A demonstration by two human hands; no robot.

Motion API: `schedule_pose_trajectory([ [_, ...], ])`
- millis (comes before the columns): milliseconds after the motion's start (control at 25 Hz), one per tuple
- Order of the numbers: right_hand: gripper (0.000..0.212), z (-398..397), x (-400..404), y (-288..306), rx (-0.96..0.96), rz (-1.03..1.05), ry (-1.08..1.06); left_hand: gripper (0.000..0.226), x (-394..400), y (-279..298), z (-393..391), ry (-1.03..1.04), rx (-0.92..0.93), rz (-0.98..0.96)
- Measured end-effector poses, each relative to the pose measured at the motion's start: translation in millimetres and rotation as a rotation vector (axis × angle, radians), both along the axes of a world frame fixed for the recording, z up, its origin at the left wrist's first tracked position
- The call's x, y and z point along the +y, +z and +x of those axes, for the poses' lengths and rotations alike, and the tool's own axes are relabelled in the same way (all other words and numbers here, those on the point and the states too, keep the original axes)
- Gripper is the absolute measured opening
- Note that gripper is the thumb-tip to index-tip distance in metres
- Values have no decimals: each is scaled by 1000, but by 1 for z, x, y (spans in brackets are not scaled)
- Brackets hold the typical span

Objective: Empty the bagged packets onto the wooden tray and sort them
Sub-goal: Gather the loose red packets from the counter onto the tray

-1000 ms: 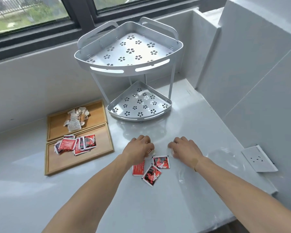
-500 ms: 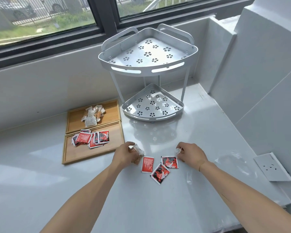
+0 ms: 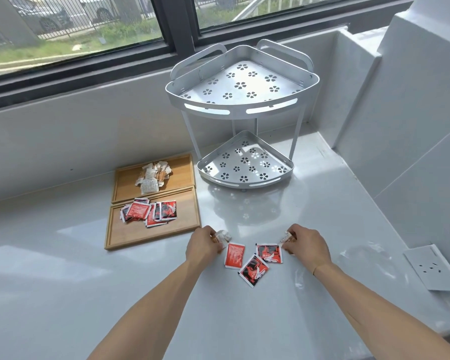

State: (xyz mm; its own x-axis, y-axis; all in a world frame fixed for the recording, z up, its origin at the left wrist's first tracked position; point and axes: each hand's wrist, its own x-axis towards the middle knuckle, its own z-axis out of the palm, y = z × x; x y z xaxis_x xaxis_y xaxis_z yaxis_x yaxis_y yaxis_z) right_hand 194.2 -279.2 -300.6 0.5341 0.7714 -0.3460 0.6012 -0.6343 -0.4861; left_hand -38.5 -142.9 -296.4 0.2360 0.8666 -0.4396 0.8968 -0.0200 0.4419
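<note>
Three red packets (image 3: 252, 258) are lying flat on the counter (image 3: 140, 294); pale packets (image 3: 151, 178) and red ones (image 3: 148, 211) are sitting sorted in the two-part wooden tray (image 3: 151, 237).

Hands (image 3: 255, 246) around 3 red packets (image 3: 253, 258)

Wood tray (image 3: 130, 240) matt; packets (image 3: 235, 255) glossy foil/plastic; rack (image 3: 234, 110) perforated metal, satin; counter (image 3: 89, 268) glossy, smooth.

Bright window daylight, counter (image 3: 244, 320) glare, wide-angle edge bowing.
</note>
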Motion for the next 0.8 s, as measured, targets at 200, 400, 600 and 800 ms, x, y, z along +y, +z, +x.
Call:
schedule_pose_trajectory([
  [200, 24, -3, -1, 8, -97, -100, 22, 19, -5, 5, -3, 91, -36, -75],
  [400, 19, -18, 10, 25, -51, -82, 89, 28, -14, 13, -27, 147, -239, -165],
  [600, 22, -57, 45, 52, 11, -30, 192, 13, 0, 33, -78, 92, -286, -140],
  [800, 15, -112, 97, 69, 76, 14, 273, 16, 33, 54, -131, 19, -254, -82],
])
